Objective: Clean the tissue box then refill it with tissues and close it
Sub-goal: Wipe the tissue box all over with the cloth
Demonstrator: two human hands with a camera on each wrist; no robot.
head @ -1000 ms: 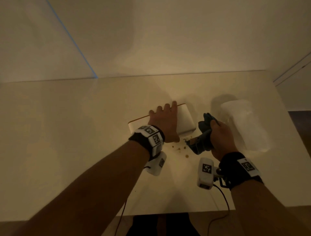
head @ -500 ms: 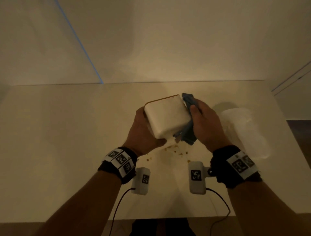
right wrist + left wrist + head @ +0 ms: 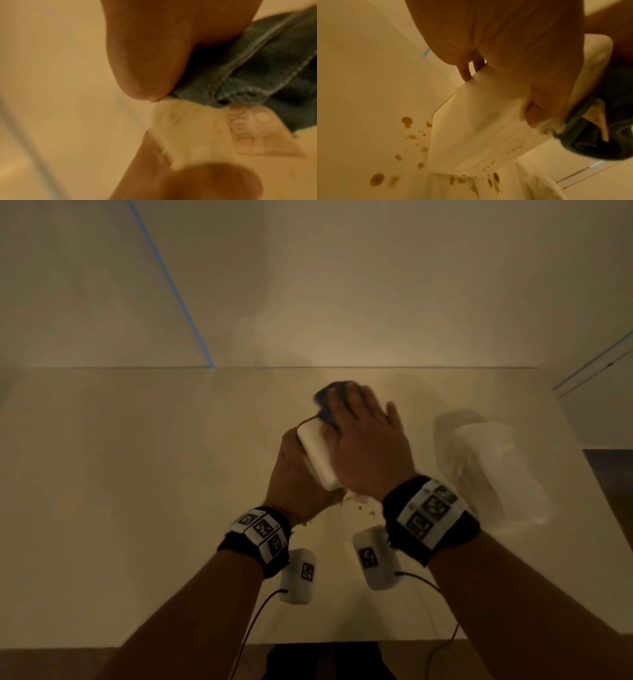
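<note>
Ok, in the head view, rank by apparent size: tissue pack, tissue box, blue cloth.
1. tissue pack, clearly largest.
2. tissue box and blue cloth: both mostly covered, visible parts look similar, so unranked.

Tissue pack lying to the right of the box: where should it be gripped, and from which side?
Probably best to grip the tissue pack across its narrow width near the middle, from above. It lies flat on the table, long axis running roughly away from the person, nothing against it. The right hand, nearest, holds the cloth.
</note>
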